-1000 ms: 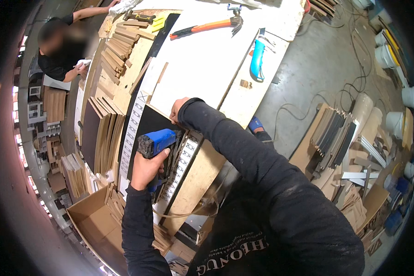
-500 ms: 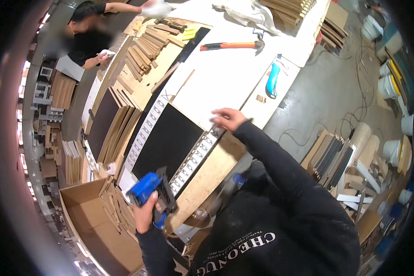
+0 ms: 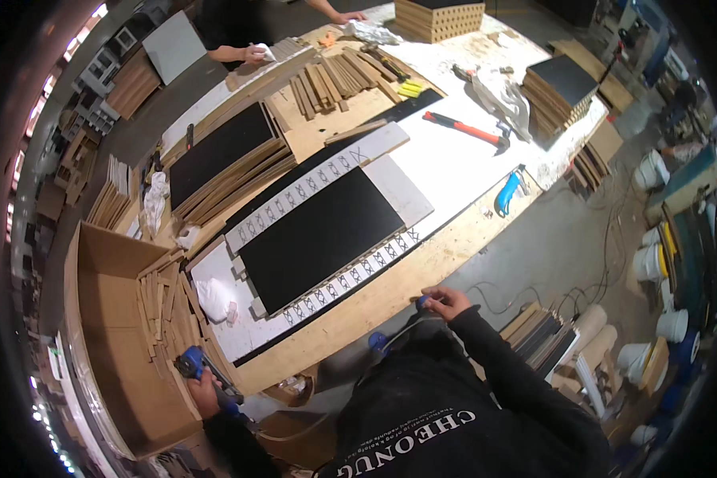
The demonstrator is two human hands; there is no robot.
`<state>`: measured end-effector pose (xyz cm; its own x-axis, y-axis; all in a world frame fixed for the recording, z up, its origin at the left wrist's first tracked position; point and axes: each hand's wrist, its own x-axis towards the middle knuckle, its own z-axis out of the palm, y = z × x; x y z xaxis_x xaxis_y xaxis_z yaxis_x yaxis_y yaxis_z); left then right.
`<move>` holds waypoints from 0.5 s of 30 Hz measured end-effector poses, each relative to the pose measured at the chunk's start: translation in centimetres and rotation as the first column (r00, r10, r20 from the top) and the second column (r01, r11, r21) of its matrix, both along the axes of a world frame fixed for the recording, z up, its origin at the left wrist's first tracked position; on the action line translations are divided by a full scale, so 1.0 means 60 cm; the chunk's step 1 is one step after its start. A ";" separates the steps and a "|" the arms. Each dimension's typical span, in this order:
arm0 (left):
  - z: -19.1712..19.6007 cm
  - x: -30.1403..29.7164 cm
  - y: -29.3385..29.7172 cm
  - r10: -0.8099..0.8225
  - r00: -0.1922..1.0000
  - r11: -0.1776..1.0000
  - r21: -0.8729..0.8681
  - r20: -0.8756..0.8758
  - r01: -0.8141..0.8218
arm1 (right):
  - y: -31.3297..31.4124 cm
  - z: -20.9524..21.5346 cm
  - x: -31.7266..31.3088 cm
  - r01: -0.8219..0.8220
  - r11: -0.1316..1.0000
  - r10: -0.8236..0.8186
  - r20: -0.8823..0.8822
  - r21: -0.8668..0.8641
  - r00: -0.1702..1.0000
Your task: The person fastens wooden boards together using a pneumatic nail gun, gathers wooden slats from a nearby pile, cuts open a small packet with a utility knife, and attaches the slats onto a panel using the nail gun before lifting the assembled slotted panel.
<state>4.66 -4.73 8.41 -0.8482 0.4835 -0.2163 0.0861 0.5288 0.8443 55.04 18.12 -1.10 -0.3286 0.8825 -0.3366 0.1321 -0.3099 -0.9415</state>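
Observation:
My left hand (image 3: 205,392) is closed around a blue and black nail gun (image 3: 190,362) beside the cardboard box, off the table's near left corner. In front of my body, just off the table's near edge, my right hand (image 3: 448,303) pinches a small round blue piece (image 3: 424,303) whose kind I cannot make out. A thin hose runs close below it. On the table lies a flat black panel (image 3: 323,239) between two white strips with hand-drawn cross marks, the far strip (image 3: 303,191) and the near strip (image 3: 350,279). Neither hand touches the panel.
The open cardboard box (image 3: 119,327) holds wood offcuts. Stacked black panels (image 3: 223,155), loose wood slats (image 3: 338,80), a hammer (image 3: 466,127) and a blue utility knife (image 3: 508,193) lie on the table. Across it, a co-worker's hand (image 3: 253,54) holds something white. Buckets stand right.
My left hand has carried the nail gun from over the panel's near left end to beside the box. My right hand has left the panel's right end and now grips the blue piece.

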 end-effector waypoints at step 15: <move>-0.120 -0.171 0.079 -0.084 0.897 0.898 -0.423 -0.434 -0.121 | -0.029 0.017 0.005 -0.149 0.987 0.119 0.341 0.063 0.933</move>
<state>-5.60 -0.01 1.23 -0.9113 0.4116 -0.0085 0.3721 0.8324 0.4107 55.33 16.36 -0.05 -0.3275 0.8685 -0.3721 0.4789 -0.1869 -0.8577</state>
